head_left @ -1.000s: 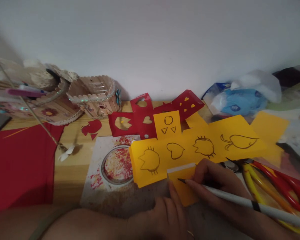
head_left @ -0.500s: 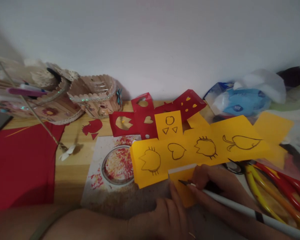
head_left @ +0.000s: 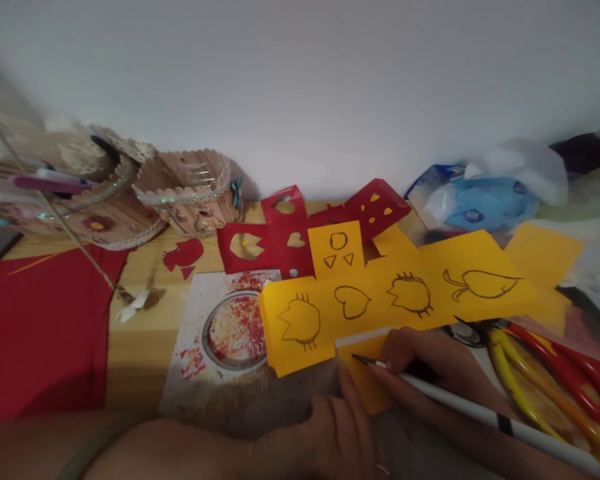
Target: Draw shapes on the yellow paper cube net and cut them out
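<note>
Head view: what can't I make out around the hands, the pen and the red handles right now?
In the head view:
Yellow flap: right part hidden by the right hand.
Any marks at the tip of the pen: too small and dark to tell.
Left hand: lower part cut off by the bottom edge.
Red handles: ends cut off by the right edge.

A white pen [head_left: 455,395] with a black band around its barrel slants from lower right to upper left, its dark pointed tip at the small yellow piece [head_left: 371,381]; whether they touch is unclear. That piece is partly covered, with a whitish strip along its upper edge, just below the large yellow sheet [head_left: 377,312]. The sheet lies spread out, bearing dark outlines: two spiky rounded shapes, a heart, a tailed leaf-like form and, on its upper flap, a ring above two triangles.
</note>
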`<state>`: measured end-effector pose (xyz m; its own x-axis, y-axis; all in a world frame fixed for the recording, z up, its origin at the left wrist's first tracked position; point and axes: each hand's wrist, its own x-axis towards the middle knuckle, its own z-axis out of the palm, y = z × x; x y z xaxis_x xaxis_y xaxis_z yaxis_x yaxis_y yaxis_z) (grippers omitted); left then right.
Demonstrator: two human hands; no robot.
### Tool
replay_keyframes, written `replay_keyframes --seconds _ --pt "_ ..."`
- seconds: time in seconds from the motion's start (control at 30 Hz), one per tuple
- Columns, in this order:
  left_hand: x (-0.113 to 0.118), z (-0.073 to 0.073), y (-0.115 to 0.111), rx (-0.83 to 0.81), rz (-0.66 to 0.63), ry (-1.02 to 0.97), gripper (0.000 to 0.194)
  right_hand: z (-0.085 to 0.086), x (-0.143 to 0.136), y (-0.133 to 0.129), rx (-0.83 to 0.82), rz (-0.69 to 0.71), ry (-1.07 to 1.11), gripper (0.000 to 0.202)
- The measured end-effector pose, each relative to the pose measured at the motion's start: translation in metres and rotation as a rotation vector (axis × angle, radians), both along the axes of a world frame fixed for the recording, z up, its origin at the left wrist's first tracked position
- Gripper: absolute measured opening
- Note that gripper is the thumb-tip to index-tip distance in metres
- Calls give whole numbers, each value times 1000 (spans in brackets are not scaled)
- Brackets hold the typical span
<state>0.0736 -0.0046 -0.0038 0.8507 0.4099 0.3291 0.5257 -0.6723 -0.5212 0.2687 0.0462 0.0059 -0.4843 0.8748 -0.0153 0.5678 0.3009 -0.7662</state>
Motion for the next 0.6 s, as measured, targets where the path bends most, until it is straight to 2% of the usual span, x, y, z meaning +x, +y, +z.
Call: replay_keyframes --seconds 0.13,0.33,0.5,0.6 --pt "0 5 4 -48 -52 -26 27 -1 1 0 12 5 -7 21" --pt "-3 4 4 -80 -70 -13 27 -4 2 0 4 -1 18 21" --pt "-2 15 8 -113 -87 9 24 -4 1 -1 0 -43 75 24" --pt "-2 12 8 -110 -98 23 23 -5 1 0 -12 -36 79 25"
